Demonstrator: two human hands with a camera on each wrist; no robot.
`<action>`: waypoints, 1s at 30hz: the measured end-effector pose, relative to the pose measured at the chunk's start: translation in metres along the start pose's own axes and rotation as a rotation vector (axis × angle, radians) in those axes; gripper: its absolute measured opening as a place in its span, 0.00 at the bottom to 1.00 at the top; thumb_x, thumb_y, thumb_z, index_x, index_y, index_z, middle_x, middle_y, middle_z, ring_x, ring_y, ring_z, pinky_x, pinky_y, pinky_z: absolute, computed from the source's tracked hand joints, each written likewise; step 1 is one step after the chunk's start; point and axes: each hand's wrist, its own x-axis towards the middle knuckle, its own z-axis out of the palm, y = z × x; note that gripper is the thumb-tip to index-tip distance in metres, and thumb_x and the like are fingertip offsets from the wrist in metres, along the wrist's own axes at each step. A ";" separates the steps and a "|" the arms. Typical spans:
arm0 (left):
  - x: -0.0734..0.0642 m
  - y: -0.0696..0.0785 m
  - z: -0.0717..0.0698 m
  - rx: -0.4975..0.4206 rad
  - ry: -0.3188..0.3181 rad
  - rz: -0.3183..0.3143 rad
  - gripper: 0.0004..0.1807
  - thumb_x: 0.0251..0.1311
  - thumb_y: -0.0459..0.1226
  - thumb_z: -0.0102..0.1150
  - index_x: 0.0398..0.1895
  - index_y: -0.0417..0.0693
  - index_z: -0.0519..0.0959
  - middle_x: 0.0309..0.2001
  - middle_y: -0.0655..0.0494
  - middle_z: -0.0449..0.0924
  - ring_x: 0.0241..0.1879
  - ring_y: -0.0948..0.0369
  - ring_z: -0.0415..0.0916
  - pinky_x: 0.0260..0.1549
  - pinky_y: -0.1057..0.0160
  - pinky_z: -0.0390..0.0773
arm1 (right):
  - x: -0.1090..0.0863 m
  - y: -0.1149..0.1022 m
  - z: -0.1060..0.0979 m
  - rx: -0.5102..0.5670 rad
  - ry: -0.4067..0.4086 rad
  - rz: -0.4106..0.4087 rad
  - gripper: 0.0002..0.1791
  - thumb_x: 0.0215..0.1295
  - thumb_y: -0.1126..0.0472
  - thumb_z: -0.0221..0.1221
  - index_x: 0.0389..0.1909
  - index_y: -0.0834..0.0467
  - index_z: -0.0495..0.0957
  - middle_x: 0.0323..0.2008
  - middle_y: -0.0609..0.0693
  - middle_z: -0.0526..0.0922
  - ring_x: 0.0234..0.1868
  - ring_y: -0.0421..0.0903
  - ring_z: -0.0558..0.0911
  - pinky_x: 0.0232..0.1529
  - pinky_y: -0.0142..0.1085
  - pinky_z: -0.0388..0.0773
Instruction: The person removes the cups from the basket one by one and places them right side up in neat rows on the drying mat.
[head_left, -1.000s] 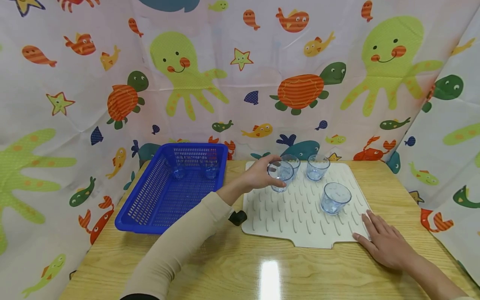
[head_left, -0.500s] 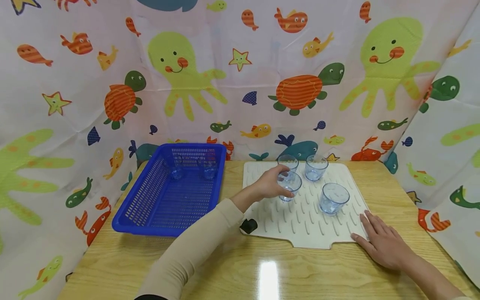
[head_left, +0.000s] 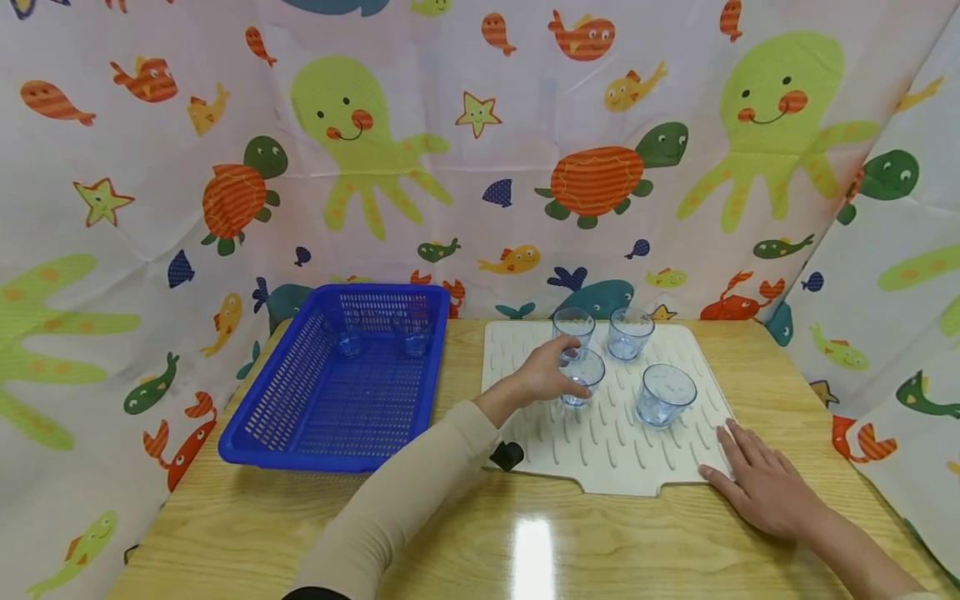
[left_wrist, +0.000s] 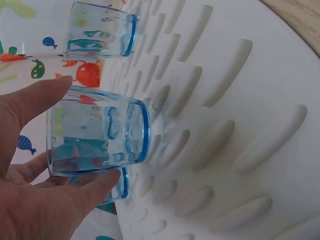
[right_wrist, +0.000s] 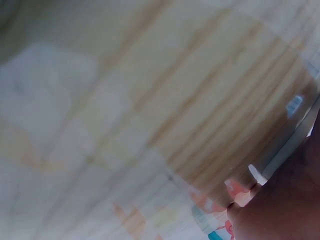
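Observation:
My left hand [head_left: 542,372] grips a clear, blue-tinted drinking glass [head_left: 587,379] upright, low over the left part of a white ridged drying mat [head_left: 618,467]. In the left wrist view the thumb and fingers sit around this glass [left_wrist: 100,132]; its base is at the ridges, and I cannot tell whether it touches them. Behind it on the mat stand two similar glasses, one at the back left [head_left: 573,319] and another at the back right [head_left: 630,333]. A further glass [head_left: 666,397] stands at the right. My right hand [head_left: 768,483] rests with fingers extended on the mat's right edge.
Left of the mat stands a blue plastic basket [head_left: 300,460] with two glasses at its far end, a left one [head_left: 348,337] and a right one [head_left: 415,336]. Everything is on a wooden table [head_left: 465,550]. A sea-animal printed curtain [head_left: 420,100] hangs behind and at both sides.
My left hand has carried its glass right and toward me, away from the back-left glass, and lowered it to the mat. In the last half second it barely moved. The right hand stays put.

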 end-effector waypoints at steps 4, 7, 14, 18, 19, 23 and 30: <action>0.001 -0.002 0.003 0.011 0.012 -0.015 0.45 0.54 0.34 0.78 0.74 0.47 0.66 0.70 0.50 0.71 0.70 0.50 0.67 0.63 0.55 0.74 | 0.000 0.001 0.002 -0.001 0.002 -0.004 0.48 0.78 0.37 0.47 0.77 0.73 0.50 0.76 0.76 0.49 0.73 0.79 0.50 0.63 0.78 0.46; 0.003 -0.004 0.004 0.008 0.016 -0.032 0.45 0.53 0.34 0.78 0.74 0.48 0.66 0.70 0.51 0.72 0.71 0.50 0.67 0.65 0.55 0.73 | 0.000 0.000 0.002 0.004 -0.003 -0.005 0.48 0.78 0.37 0.48 0.77 0.73 0.50 0.75 0.76 0.49 0.72 0.79 0.50 0.63 0.78 0.46; 0.006 -0.007 0.005 0.015 0.011 -0.050 0.47 0.54 0.36 0.79 0.76 0.50 0.64 0.72 0.52 0.70 0.71 0.51 0.66 0.66 0.54 0.72 | -0.001 -0.001 0.000 0.004 -0.004 -0.003 0.48 0.78 0.37 0.47 0.77 0.73 0.49 0.76 0.77 0.48 0.73 0.79 0.50 0.63 0.78 0.46; 0.005 -0.005 0.003 0.019 0.006 -0.051 0.53 0.51 0.36 0.81 0.79 0.52 0.59 0.75 0.50 0.65 0.73 0.50 0.64 0.67 0.51 0.71 | 0.000 -0.001 -0.002 0.010 -0.007 0.000 0.48 0.78 0.37 0.47 0.77 0.73 0.49 0.76 0.77 0.47 0.73 0.78 0.49 0.63 0.78 0.45; 0.005 -0.005 0.002 0.024 0.008 -0.051 0.54 0.50 0.37 0.81 0.79 0.53 0.59 0.75 0.49 0.64 0.73 0.50 0.63 0.67 0.51 0.70 | 0.000 -0.001 -0.002 0.012 -0.007 0.000 0.48 0.78 0.37 0.47 0.77 0.73 0.50 0.76 0.77 0.48 0.73 0.78 0.49 0.63 0.78 0.45; 0.001 0.000 -0.003 0.053 0.009 -0.029 0.55 0.51 0.38 0.81 0.79 0.51 0.57 0.76 0.46 0.63 0.74 0.50 0.61 0.69 0.51 0.68 | 0.000 0.000 -0.002 0.011 -0.010 0.001 0.48 0.78 0.36 0.47 0.77 0.73 0.50 0.75 0.77 0.48 0.73 0.78 0.49 0.63 0.78 0.45; -0.015 0.018 -0.025 0.132 -0.027 0.036 0.54 0.55 0.41 0.78 0.81 0.52 0.54 0.79 0.48 0.56 0.76 0.52 0.57 0.71 0.49 0.65 | 0.001 0.001 0.000 -0.004 -0.008 0.001 0.48 0.78 0.36 0.47 0.77 0.74 0.49 0.75 0.77 0.48 0.73 0.79 0.50 0.63 0.77 0.46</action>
